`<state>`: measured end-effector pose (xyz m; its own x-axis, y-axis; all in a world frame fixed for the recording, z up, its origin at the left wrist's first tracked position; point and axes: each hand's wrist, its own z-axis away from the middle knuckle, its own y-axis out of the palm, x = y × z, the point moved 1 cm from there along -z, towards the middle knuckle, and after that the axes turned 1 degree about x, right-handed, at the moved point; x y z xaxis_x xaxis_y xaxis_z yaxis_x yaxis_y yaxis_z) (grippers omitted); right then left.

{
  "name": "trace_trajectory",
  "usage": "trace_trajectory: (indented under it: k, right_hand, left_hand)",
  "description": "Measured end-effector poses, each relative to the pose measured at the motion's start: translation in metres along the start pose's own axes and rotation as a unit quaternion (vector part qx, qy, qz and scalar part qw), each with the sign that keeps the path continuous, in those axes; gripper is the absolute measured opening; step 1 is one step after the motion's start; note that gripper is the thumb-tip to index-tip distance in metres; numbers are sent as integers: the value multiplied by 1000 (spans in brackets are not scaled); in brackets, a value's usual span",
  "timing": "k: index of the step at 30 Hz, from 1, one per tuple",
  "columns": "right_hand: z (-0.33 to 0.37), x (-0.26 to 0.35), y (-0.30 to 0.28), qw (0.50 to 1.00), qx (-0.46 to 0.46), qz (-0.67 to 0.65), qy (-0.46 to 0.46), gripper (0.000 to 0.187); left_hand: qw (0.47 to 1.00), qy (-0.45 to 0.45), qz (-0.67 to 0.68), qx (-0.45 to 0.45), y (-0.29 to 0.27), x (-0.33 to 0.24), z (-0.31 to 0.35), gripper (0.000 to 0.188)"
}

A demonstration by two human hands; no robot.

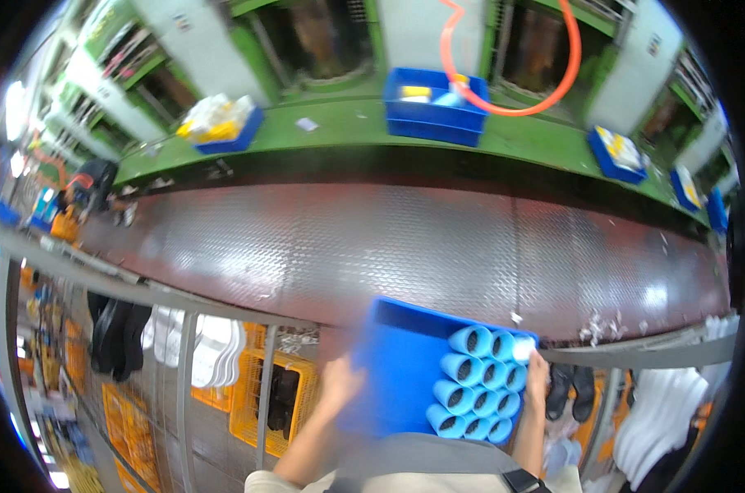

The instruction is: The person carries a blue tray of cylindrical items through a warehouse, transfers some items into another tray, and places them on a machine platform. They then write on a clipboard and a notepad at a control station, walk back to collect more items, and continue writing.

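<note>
Against my waist I hold a blue plastic bin (pixel 393 370) with both hands, tilted a little. My left hand (pixel 342 382), blurred by motion, is at the bin's left side. On the opposite side, my right hand (pixel 538 380) grips the edge, its fingers partly hidden by the wall. Rows of light blue cups (pixel 463 370) fill the bin's right half, leaning on one another, and dark grainy stuff shows in their mouths. A small white piece (pixel 523 349) sits in the far right corner, close to my right fingers.
A metal rail (pixel 249 308) runs between me and a patterned metal walkway (pixel 372 238) with white scraps. Beyond, a green machine ledge (pixel 331 127) carries blue bins (pixel 434 123) under an orange hose (pixel 524 111). White socks (pixel 216 349) hang left, above yellow crates (pixel 245 403). Another person (pixel 97 185) bends far left.
</note>
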<state>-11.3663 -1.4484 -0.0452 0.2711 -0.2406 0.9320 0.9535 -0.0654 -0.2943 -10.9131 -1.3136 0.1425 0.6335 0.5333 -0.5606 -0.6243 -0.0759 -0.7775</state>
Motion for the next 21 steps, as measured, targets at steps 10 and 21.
trace_trajectory:
  k: [10,21]
  right_hand:
    - [-86,165,29,997,72,-24,30,45]
    - [-206,284,159,984,127,-30,119,62]
  left_hand:
    - [994,-94,-7,-48,-93,-95,-1,37]
    - [981,-167,84,-55,-148,-85,-111,27]
